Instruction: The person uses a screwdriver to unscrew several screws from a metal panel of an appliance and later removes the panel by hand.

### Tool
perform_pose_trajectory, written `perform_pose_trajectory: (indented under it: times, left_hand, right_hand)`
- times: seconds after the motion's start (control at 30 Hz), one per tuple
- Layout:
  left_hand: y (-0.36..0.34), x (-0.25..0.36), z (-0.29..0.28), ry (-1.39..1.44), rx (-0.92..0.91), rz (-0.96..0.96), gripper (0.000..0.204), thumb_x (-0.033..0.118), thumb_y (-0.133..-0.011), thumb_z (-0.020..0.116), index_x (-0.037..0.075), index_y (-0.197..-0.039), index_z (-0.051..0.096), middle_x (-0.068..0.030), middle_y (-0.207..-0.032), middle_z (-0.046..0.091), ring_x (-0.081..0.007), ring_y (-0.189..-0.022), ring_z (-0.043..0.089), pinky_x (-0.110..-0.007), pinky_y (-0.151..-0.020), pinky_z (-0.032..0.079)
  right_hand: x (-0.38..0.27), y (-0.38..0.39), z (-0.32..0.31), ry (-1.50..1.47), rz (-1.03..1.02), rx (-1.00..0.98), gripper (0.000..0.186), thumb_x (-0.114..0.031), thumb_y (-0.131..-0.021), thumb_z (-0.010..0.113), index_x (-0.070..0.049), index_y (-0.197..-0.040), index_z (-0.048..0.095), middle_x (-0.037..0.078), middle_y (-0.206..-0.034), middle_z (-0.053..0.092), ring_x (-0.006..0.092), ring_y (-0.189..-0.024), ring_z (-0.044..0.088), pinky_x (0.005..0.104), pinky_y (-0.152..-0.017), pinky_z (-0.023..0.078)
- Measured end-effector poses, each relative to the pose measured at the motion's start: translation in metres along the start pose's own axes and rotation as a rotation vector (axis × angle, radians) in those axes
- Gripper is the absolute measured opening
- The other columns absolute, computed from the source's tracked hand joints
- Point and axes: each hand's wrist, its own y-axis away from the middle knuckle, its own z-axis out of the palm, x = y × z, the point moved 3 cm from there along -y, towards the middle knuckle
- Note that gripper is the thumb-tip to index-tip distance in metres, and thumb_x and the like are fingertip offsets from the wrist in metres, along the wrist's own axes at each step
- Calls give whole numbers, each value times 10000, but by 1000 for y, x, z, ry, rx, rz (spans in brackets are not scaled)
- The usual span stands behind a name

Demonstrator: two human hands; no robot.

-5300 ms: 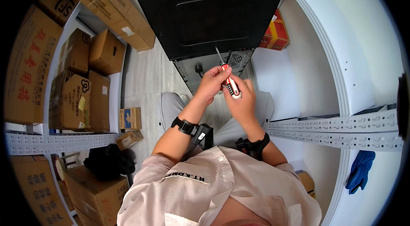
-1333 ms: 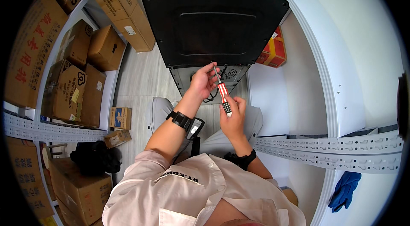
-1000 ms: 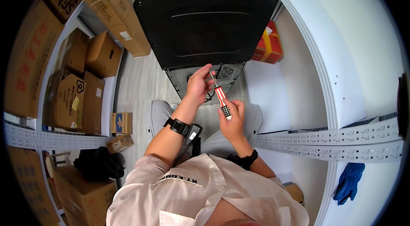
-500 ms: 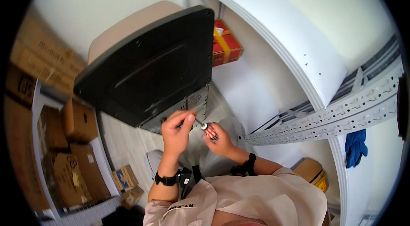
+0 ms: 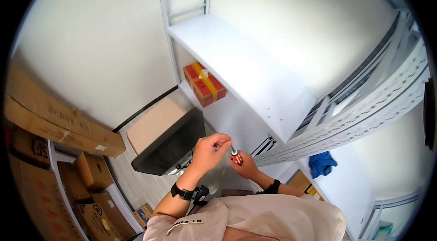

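Observation:
My right hand [image 5: 246,167] is closed around the red-and-white handle of a screwdriver [image 5: 236,156], whose shaft points up toward my left hand. The fingers of my left hand [image 5: 210,151] are pinched together at the shaft's tip; anything small between them is too hidden to make out. Beyond and left of my hands, a large beige piece with a black base panel [image 5: 170,143] lies tipped on the floor, the black side turned toward me. Both hands are in the air, to the right of that panel.
A white metal shelf unit [image 5: 246,68] stands ahead and right, with small screws [image 5: 268,117] on a board. It holds a red box with yellow tape [image 5: 205,84] and a blue cloth [image 5: 322,163]. Cardboard boxes [image 5: 93,171] fill a rack at left; a long carton [image 5: 68,122] lies above.
My view has risen and tilted up, so the black panel looks smaller and farther off. Both hands have come away from in front of the panel, the screwdriver still in my right hand.

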Motion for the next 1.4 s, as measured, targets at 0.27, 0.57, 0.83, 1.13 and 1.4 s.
perform_pose_trajectory:
  times: [0.27, 0.57, 0.83, 1.13, 1.4]
  left_hand:
    - [-85, 40, 91, 76, -329, -75, 118, 133, -852, 709, 22, -882, 684, -43, -698, 617, -107, -586, 513, -260, -549, 428]
    - [-121, -29, 203, -441, -175, 236, 91, 165, -766, 760, 120, -844, 745, -85, -780, 602, -277, -724, 590, -386, -624, 472]
    - [-116, -65, 257, -607, -235, 15, 139, 273, -827, 668, 170, -891, 736, -26, -847, 660, -275, -756, 631, -387, -624, 493]
    - [-121, -82, 275, -612, -265, 163, 135, 252, -859, 636, 153, -900, 718, -9, -872, 659, -259, -766, 642, -382, -625, 502]
    - [-125, -85, 273, -586, -319, 180, 141, 242, -862, 638, 145, -943, 701, -13, -895, 645, -258, -774, 639, -382, -633, 505]
  right_hand:
    - [-15, 60, -123, 170, 162, 334, 258, -227, -820, 703, -44, -984, 623, 104, -775, 634, 198, -691, 577, 333, -666, 479]
    - [19, 120, -187, 156, 328, 469, 282, -243, -800, 709, -30, -958, 616, 125, -736, 581, 238, -654, 533, 338, -644, 456]
    - [-10, 132, -212, 54, 430, 452, 252, -205, -808, 727, -24, -933, 604, 47, -716, 551, 134, -659, 481, 289, -624, 428]
    - [-11, 139, -215, 306, 454, 430, 306, -292, -770, 692, -81, -987, 650, 139, -857, 658, 343, -801, 628, 419, -698, 495]
    - [-6, 134, -211, 323, 455, 458, 311, -297, -768, 688, -84, -992, 650, 146, -854, 651, 349, -806, 623, 426, -698, 491]
